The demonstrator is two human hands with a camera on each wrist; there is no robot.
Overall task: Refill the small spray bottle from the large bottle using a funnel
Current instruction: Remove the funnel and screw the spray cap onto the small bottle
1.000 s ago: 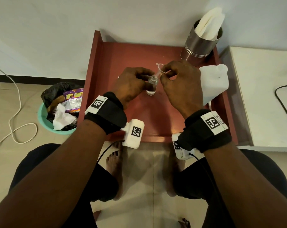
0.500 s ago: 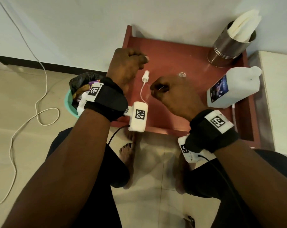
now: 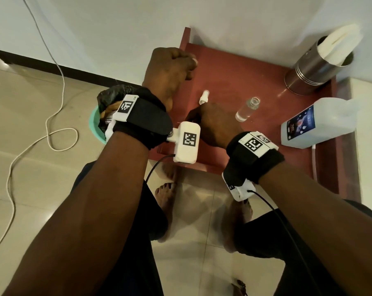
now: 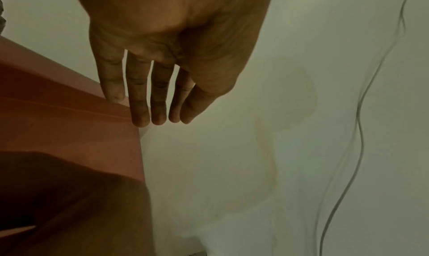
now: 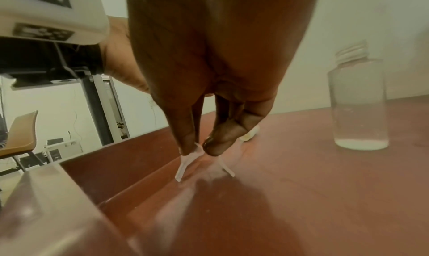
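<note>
The small clear spray bottle stands uncapped on the red table, with a little liquid at its bottom. Its white spray head lies on the table to the bottle's left. My right hand pinches the head's thin clear tube between thumb and finger, down at the tabletop. Over the table's back left corner, my left hand hangs with fingers straight and holds nothing. The large white bottle is at the right edge.
A steel cup with white paper in it stands at the back right corner. Left of the table sits a teal bin with a black bag. A white cable lies on the floor. The wall is close behind.
Both hands held the small bottle while the right drew the spray head out. Now the bottle stands alone, the right hand has brought the head down to the table, and the left has moved back left.
</note>
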